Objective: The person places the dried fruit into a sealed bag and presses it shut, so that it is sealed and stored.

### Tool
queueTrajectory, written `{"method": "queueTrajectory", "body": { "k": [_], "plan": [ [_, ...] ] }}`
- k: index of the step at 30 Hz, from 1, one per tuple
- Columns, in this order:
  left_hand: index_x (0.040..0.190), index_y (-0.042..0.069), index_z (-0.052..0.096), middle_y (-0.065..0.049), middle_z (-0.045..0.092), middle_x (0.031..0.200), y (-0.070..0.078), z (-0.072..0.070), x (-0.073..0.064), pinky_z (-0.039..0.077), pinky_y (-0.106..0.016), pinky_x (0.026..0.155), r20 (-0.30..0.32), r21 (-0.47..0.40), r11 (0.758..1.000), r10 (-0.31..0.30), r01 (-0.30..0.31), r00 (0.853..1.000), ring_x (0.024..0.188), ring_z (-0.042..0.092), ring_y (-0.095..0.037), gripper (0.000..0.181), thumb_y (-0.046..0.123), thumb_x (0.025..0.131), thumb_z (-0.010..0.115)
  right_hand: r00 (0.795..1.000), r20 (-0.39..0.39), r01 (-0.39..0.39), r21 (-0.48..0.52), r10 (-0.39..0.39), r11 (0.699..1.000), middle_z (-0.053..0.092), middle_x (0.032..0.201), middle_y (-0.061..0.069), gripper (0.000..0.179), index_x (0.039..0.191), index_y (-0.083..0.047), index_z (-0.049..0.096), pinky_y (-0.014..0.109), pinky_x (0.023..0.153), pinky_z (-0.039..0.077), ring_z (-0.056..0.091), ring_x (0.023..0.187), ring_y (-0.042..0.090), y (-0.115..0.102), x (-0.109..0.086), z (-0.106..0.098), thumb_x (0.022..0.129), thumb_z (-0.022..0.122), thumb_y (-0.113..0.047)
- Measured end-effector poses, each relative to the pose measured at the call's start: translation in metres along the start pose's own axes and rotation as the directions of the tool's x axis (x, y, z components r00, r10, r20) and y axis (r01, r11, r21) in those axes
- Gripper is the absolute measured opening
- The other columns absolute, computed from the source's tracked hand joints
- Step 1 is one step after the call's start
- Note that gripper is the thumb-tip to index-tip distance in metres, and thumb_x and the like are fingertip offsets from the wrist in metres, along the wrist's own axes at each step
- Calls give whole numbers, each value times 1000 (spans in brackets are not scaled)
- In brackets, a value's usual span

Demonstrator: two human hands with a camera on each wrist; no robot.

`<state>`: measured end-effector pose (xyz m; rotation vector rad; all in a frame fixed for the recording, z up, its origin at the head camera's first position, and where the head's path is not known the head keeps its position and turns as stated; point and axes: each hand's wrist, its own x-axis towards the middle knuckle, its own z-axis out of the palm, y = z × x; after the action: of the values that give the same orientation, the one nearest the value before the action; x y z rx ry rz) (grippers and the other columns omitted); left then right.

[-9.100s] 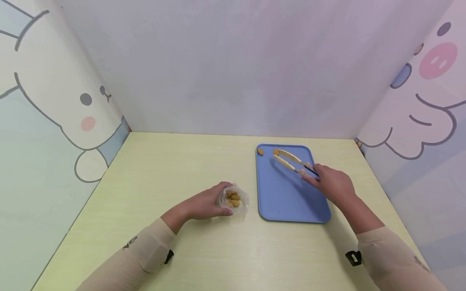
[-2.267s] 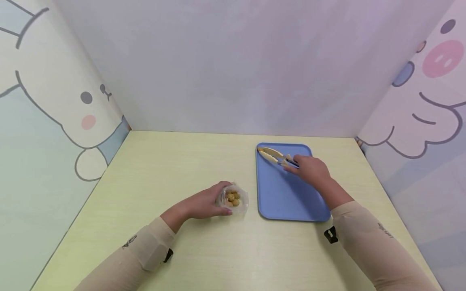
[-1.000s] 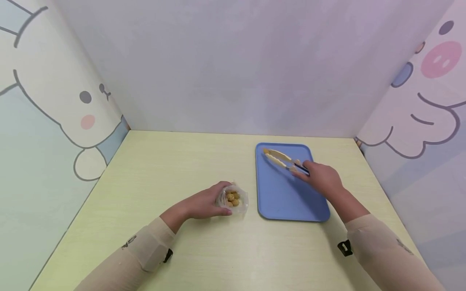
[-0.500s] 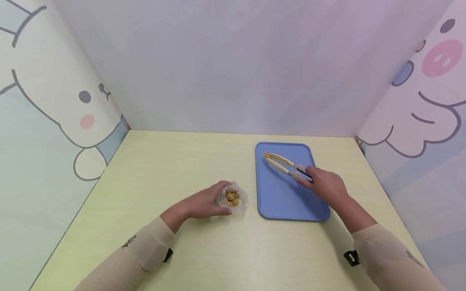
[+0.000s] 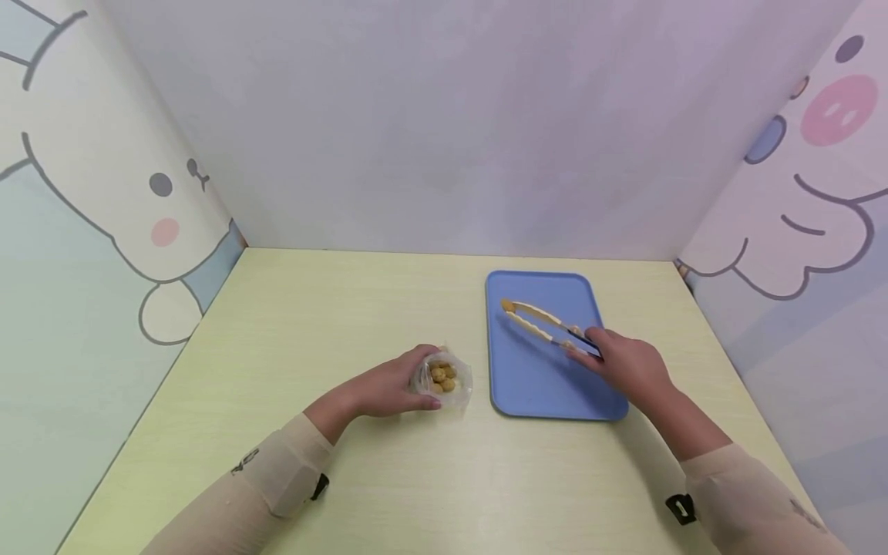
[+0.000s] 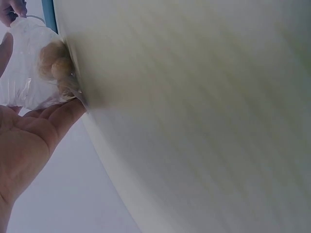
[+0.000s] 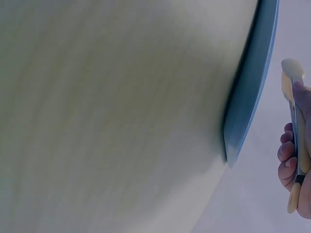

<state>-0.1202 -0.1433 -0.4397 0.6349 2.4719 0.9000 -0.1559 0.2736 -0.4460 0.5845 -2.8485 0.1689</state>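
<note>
My left hand (image 5: 391,387) holds a clear plastic bag (image 5: 463,379) upright on the table, thumb on the near side and fingers behind it. Several brown, rounded, nut-like pieces (image 5: 442,375) lie inside; the left wrist view shows them low in the bag (image 6: 24,48). In my right hand (image 5: 634,368) are tongs (image 5: 533,310) with cream tips and metal arms, held above the blue tray (image 5: 548,397). One brown piece (image 5: 508,305) is pinched at their tips. The right wrist view shows curled fingers round the tongs' handle (image 7: 300,141); their tips are out of clear sight there.
The blue tray lies just right of the bag on a pale wooden table (image 5: 333,301). A plain wall (image 5: 444,139) rises behind the table, and cartoon-printed walls flank it on both sides.
At 2.3 s ago the tongs were at the piece in the tray's far left corner. Since then they have lifted it and come nearer the person. The left hand and bag stay put.
</note>
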Motion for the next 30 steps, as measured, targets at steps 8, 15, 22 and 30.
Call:
{"method": "queueTrajectory", "body": {
  "k": [8, 15, 22, 30],
  "plan": [
    [154, 25, 22, 4, 47, 134, 1, -1, 0, 42, -43, 102, -1, 9, 1000, -2, 2, 1000, 119, 50, -14, 93, 59, 83, 70, 990, -95, 100, -25, -102, 995, 37, 63, -7, 42, 87, -14, 53, 26, 42, 21, 27, 44, 9, 0, -9, 1, 76, 81, -44],
    [154, 26, 22, 5, 46, 136, 1, -1, 0, 41, -43, 104, 0, 4, 1000, -8, 8, 1000, 122, 49, -14, 92, 59, 83, 70, 962, -179, 201, -48, -206, 978, 41, 64, -8, 46, 91, -13, 56, 23, 42, 21, 26, 45, 5, 1, -11, 4, 69, 86, -39],
    [154, 26, 23, 4, 46, 137, 2, -1, 0, 40, -44, 105, -2, 3, 1000, -14, 14, 1000, 123, 48, -15, 92, 57, 82, 71, 909, -253, 324, -67, -330, 944, 42, 64, -8, 46, 93, -12, 57, 20, 42, 20, 26, 47, 3, 0, -13, 3, 75, 80, -47],
    [153, 26, 24, 6, 48, 134, 1, -1, 1, 41, -42, 104, -2, -8, 1000, -6, 6, 1000, 119, 49, -13, 92, 58, 82, 72, 821, -345, 445, -112, -455, 888, 49, 65, -6, 54, 96, -10, 59, 21, 40, 23, 30, 46, 4, -9, -12, -1, 97, 45, -62]
  ]
}}
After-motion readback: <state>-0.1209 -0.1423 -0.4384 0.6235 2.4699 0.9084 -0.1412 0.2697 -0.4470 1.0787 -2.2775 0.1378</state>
